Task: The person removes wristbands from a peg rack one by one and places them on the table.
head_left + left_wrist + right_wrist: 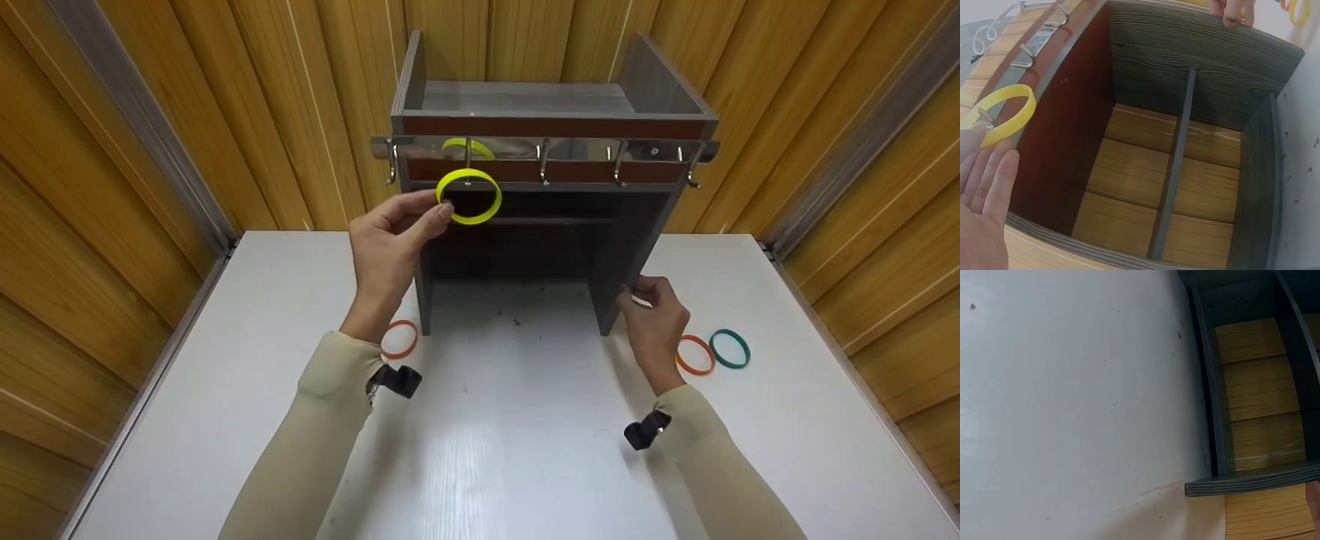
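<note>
Between thumb and fingers, my left hand [386, 244] pinches a yellow silicone wristband [471, 220] at its left side. The band is upright in front of the second hook [469, 154] from the left on a metal hook rail [577, 148]. In the left wrist view that hook's tip shows inside the band's [1028, 107] opening; whether the band is around it, I cannot tell. The rail crosses the front of a dark grey wooden shelf [555, 117]. Low on the shelf's right side panel [630, 247], my right hand [654, 326] grips the front edge; its fingertips [1313, 492] touch the panel.
An orange wristband [397, 356] lies on the white table [510, 435], left of the shelf. Another orange wristband [696, 373] and a teal one [731, 366] lie right of my right hand. Wood-patterned walls [337, 112] enclose the table at the back and sides.
</note>
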Tool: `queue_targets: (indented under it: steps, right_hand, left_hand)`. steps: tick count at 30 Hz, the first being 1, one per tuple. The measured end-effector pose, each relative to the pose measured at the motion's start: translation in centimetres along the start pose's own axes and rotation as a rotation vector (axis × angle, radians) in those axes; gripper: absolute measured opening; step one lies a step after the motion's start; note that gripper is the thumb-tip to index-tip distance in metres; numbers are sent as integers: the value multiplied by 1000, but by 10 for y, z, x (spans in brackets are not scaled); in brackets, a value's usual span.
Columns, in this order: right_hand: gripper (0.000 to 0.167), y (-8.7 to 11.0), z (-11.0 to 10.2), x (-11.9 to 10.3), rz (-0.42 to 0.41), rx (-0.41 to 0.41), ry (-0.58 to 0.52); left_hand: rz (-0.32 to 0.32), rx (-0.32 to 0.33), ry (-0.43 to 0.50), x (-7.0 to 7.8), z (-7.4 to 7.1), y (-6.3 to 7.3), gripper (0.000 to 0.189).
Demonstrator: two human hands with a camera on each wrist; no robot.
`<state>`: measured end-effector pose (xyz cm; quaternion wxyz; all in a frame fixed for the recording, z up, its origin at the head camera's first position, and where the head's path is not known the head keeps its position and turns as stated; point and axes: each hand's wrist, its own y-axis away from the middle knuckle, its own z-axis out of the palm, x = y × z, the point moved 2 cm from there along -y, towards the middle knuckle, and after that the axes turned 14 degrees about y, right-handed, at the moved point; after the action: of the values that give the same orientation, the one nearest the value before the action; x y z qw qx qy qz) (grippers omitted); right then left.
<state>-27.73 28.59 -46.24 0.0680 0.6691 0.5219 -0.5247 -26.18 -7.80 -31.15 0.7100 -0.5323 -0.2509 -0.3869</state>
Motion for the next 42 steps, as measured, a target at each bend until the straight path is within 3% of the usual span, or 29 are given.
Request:
queue_targets:
  steps: [12,18,29,42]
  right_hand:
    - [18,1,-2,-1,11,-9,45]
    - [18,2,-3,-1,20,-11,37]
    - [17,1,-3,0,3,-2,42]
    - [23,3,-3,-2,17,-50,51]
  left_hand:
    - [24,-15,23,14,-9,11,22]
    - [22,-8,11,13,-19,19,20]
    - [-30,42,-63,-7,-49,41,23]
    - [-160,184,-109,-37,-100,65,25]
